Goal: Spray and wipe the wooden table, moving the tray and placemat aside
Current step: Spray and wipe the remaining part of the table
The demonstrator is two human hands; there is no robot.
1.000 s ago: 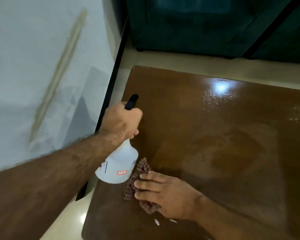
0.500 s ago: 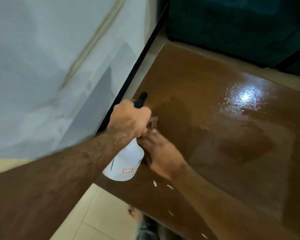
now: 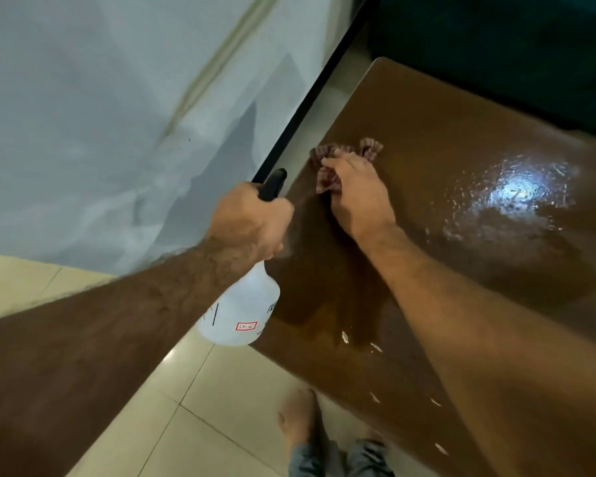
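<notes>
A glossy wooden table (image 3: 461,139) is set close beside a pale wall (image 3: 100,115) over a tiled floor (image 3: 221,390), wet sheen showing under a light. The wiping step appears to be in hand: a checked cloth (image 3: 327,177) is pressed near the table's wall-side edge under the flattened right hand (image 3: 358,194). A white spray bottle (image 3: 245,308), contents unreadable, is gripped by the left hand (image 3: 252,222). Next, the remaining wet patch likely wants wiping. Tray and placemat are not seen

The left hand (image 3: 252,222) grips the spray bottle (image 3: 241,315) by its neck, forearm stretched forward; the right hand (image 3: 358,194) (arm extended) presses the cloth (image 3: 327,177) to the counter (image 3: 461,270), fingers (image 3: 334,163) fairly straight.
</notes>
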